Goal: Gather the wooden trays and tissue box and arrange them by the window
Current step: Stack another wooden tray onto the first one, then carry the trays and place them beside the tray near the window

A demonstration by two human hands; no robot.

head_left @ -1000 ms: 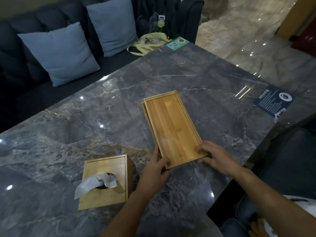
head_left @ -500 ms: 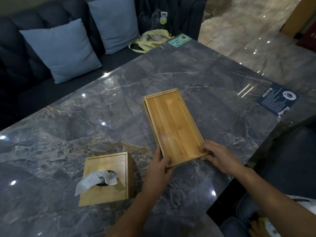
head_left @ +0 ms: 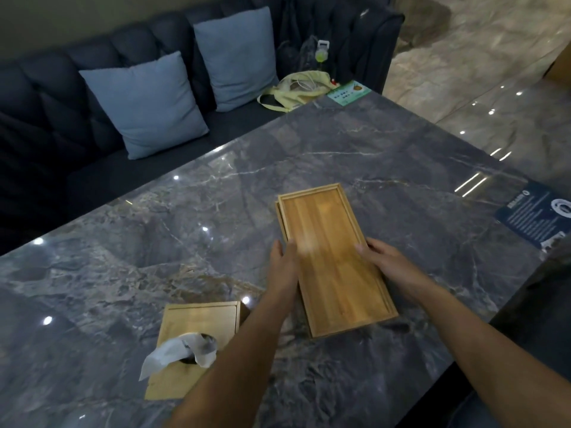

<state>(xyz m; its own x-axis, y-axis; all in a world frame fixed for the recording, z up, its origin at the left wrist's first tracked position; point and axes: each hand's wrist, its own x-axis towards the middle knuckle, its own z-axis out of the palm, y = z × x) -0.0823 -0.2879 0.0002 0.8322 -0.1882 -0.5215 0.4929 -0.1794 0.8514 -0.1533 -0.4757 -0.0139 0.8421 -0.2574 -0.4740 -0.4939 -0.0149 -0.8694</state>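
Trays: two stacked rectangular light-wood trays (head_left: 333, 257), lying on the grey veined marble table (head_left: 386, 156), upper one slightly offset.
Left hand (head_left: 282, 267): clasps the stack's left long edge.
Right hand (head_left: 391, 265): clasps its right long edge.
Tissue box: square wooden tissue box (head_left: 197, 335) with white tissue (head_left: 176, 353) sticking out, near the trays to their left, partly behind the left forearm.
Background: dark sofa (head_left: 61, 88) with two blue cushions (head_left: 145, 103).

Marble table (head_left: 386, 156), dark sofa (head_left: 46, 97) (two blue cushions (head_left: 148, 103)), yellow bag (head_left: 296, 88)
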